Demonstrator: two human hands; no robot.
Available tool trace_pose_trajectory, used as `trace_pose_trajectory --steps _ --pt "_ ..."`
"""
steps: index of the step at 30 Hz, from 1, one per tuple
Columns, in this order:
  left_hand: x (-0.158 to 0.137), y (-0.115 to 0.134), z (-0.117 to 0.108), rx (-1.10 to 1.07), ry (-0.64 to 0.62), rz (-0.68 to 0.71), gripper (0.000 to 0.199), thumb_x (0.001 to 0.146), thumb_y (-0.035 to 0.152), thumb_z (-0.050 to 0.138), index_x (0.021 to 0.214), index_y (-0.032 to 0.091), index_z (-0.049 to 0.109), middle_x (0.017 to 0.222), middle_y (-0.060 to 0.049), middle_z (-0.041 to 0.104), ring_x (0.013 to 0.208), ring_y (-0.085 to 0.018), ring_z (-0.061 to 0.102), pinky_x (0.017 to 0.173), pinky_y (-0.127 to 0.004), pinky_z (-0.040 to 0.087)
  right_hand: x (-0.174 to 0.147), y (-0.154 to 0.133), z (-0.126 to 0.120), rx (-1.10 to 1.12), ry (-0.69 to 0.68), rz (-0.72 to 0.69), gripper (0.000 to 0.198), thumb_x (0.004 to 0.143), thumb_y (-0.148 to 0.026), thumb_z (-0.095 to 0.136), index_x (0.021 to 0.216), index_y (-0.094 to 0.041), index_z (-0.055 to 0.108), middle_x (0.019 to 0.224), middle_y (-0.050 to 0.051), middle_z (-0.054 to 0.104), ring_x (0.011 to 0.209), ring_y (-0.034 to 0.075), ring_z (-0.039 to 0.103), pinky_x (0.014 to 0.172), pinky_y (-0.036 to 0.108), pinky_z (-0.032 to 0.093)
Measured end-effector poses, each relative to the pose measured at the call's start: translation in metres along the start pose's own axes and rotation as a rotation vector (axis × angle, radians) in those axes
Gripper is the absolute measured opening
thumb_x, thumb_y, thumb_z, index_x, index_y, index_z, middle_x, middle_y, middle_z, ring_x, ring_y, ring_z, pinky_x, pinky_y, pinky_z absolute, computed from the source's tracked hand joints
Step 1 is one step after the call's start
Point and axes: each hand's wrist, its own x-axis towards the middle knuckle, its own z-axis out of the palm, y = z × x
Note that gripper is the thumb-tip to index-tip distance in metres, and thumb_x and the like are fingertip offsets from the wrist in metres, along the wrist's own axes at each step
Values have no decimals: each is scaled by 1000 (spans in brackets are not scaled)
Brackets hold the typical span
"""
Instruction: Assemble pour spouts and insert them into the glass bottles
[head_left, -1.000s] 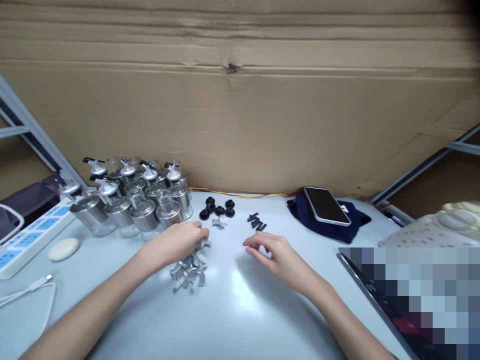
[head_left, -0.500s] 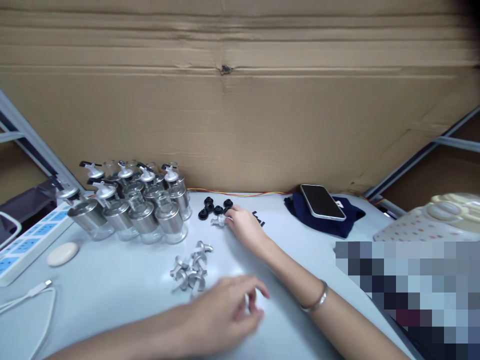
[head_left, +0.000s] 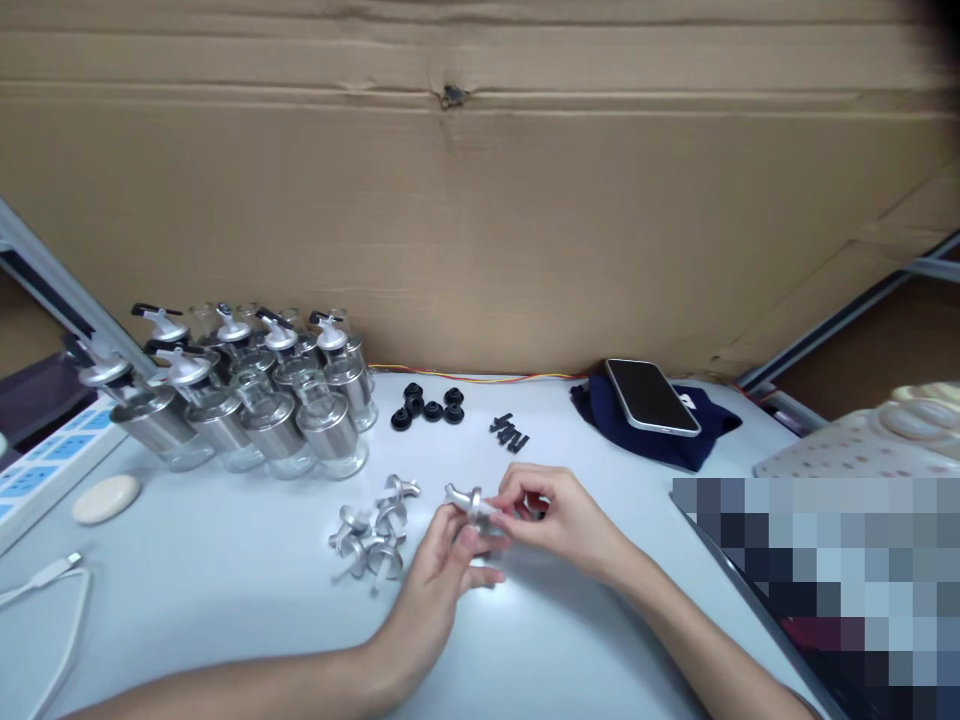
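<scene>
A silver pour spout is held up over the table between my two hands. My left hand is closed around it from the left, thumb in front. My right hand pinches its pale stem end from the right, and the fingertips hide part of it. Left of my left hand lies a loose pile of several more silver pour spouts. Beyond the hands are several black rubber stoppers in a cluster. To their right, small black strip-like pieces lie together.
Several glass bottles with metal bands stand at the back left, some topped with spouts. A power strip, white disc and white cable lie left. At the right are a phone on dark cloth and a dotted container.
My right hand has come back from beside the black stoppers with the pour spout. My left hand has risen and closed on the spout too. The view has tilted slightly down.
</scene>
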Motion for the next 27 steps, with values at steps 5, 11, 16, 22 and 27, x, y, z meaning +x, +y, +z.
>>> trace_pose_trajectory --steps 5,11,16,22,27 --pt "0 0 0 14 57 11 39 76 53 66 89 20 50 93 -3 53 84 -15 57 69 -28 49 -6 -5 -1 76 -153 71 13 73 -21 70 63 -17 63 68 0 63 58 11 51 56 23 41" --pt "3 -4 -6 53 -26 6 43 76 53 67 76 20 40 69 2 57 62 -12 59 63 -27 45 -6 -11 -15 34 -150 43 11 80 -23 62 74 -17 69 74 3 65 66 14 57 59 26 44" --pt "4 -1 -5 98 -18 13 48 71 55 70 73 20 38 55 8 48 48 -7 47 54 -21 34 -4 -8 -18 14 1 -18 19 89 -26 54 92 -20 71 87 7 66 76 16 60 61 27 46" --pt "3 4 -3 154 -79 -23 51 69 61 68 73 20 37 54 10 41 44 -5 36 48 -20 25 -5 -9 -12 40 -105 -47 19 88 -32 59 95 -21 73 86 6 69 72 15 61 61 27 47" --pt "1 2 -7 211 -130 -35 45 78 61 59 82 20 40 60 7 43 53 -8 40 55 -22 31 -6 -5 -11 38 -52 -92 21 87 -35 61 87 -19 74 80 7 69 72 16 63 62 27 48"
